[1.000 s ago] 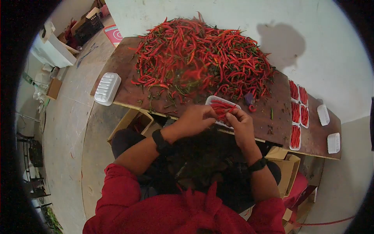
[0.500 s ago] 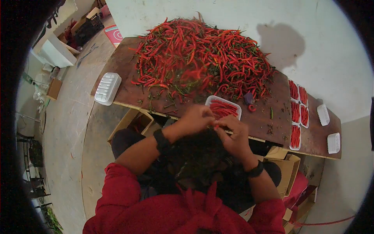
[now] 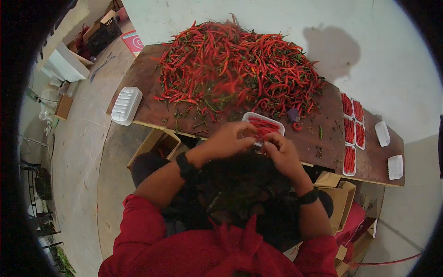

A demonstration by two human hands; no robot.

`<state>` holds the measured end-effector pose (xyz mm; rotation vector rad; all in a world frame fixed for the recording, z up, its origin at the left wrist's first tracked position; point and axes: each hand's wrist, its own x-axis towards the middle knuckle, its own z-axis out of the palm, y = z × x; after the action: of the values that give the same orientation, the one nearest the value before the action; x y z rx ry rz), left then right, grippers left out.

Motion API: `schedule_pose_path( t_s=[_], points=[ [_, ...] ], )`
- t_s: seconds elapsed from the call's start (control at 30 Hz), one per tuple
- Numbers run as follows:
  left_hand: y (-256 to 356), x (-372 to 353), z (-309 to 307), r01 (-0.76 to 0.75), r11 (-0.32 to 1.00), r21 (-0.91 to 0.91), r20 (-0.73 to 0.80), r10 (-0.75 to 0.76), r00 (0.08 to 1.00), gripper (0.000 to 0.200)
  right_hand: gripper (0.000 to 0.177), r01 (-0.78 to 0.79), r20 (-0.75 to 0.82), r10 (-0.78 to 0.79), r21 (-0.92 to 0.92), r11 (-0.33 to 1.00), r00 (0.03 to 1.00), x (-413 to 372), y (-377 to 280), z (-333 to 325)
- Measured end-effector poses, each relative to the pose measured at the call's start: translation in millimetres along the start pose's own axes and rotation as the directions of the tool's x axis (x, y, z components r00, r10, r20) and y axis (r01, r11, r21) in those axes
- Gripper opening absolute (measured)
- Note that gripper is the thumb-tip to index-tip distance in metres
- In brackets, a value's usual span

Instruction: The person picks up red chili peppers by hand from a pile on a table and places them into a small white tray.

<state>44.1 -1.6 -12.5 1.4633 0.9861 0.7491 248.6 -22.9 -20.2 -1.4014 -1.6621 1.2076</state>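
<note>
A white tray (image 3: pixel 281 134) holding red chili peppers (image 3: pixel 262 125) sits at the table's near edge. My left hand (image 3: pixel 230 140) is at the tray's left near corner, thumb and forefinger parted around a gap, with chilies visible just beyond the fingertips. At the tray's near side, my right hand (image 3: pixel 284 156) has its fingers curled and the thumb close to the forefinger. Whatever lies between those right fingertips, if anything, is too small to tell. Behind the tray rises a large heap of red chilies (image 3: pixel 240 60) with green stems.
Several chili-filled trays (image 3: pixel 350 131) stand at the right, beside empty white trays (image 3: pixel 395 167). An upturned-looking white tray stack (image 3: pixel 126 106) sits at the left end. Stem scraps (image 3: pixel 199 121) and a purple piece (image 3: pixel 293 115) lie on the brown table (image 3: pixel 318 143). Cardboard boxes (image 3: pixel 339 203) stand below.
Both hands, earlier close together in front of the tray with a bit of red at the right fingertips, are now further apart at the tray's near edge. The left thumb and forefinger have parted.
</note>
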Motion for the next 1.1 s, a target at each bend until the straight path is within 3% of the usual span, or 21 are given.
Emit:
schedule_pose_path(
  t_s=[0.03,0.1,0.17,0.27,0.3,0.4,0.5,0.63,1.0,1.03,1.1],
  points=[
    [-4.1,1.1,0.6,0.001,1.000,0.001,0.000,-0.001,1.000,0.021,0.016,0.040,0.048,-0.038,-0.042,0.998,0.998,-1.4,-2.3,2.6],
    [-14.4,4.2,1.9,-0.151,0.986,0.076,0.043,0.148,0.988,0.020,0.017,0.080,0.098,-0.072,-0.081,0.993,0.993,-1.3,-3.7,5.1],
    [-17.1,3.3,2.3,-0.102,0.987,0.124,0.059,0.096,0.994,0.019,0.018,-0.063,0.077,0.050,0.179,0.982,0.996,0.5,-3.7,5.6],
    [-8.4,0.0,1.9,-0.005,0.985,0.174,0.139,-0.019,0.990,0.019,0.017,-0.151,-0.023,0.169,0.342,0.928,0.985,-1.3,-18.5,3.2],
    [-5.5,-0.9,2.1,0.044,0.983,0.176,0.206,-0.080,0.975,0.018,0.017,-0.151,-0.023,0.169,0.342,0.928,0.985,-0.2,-17.6,2.1],
    [-6.5,-2.6,6.4,0.100,0.994,0.040,0.171,-0.106,0.980,0.019,0.017,-0.115,-0.031,0.131,0.312,0.943,0.991,2.5,-12.1,0.7],
    [-8.6,-0.4,6.2,0.118,0.993,0.021,0.158,-0.120,0.980,0.020,0.016,-0.061,-0.010,0.070,0.386,0.921,0.998,1.3,-10.4,4.1],
    [-1.7,-2.0,5.2,0.097,0.991,0.094,0.144,-0.109,0.984,0.020,0.019,-0.057,-0.006,0.066,0.431,0.900,0.998,-0.5,-12.2,8.8],
    [-5.5,-2.6,7.8,0.023,0.999,-0.041,0.093,-0.019,0.996,0.013,0.021,-0.110,-0.002,0.130,0.516,0.850,0.992,0.9,-15.8,7.2],
    [-3.7,-2.7,6.3,0.023,0.999,-0.041,0.093,-0.019,0.996,0.013,0.021,-0.120,-0.010,0.145,0.511,0.851,0.989,1.1,-17.3,6.0],
    [2.4,-3.0,0.2,-0.025,0.989,0.144,0.224,-0.008,0.975,0.015,0.022,-0.130,-0.018,0.161,0.507,0.852,0.987,1.8,-19.0,3.1]
  ],
)
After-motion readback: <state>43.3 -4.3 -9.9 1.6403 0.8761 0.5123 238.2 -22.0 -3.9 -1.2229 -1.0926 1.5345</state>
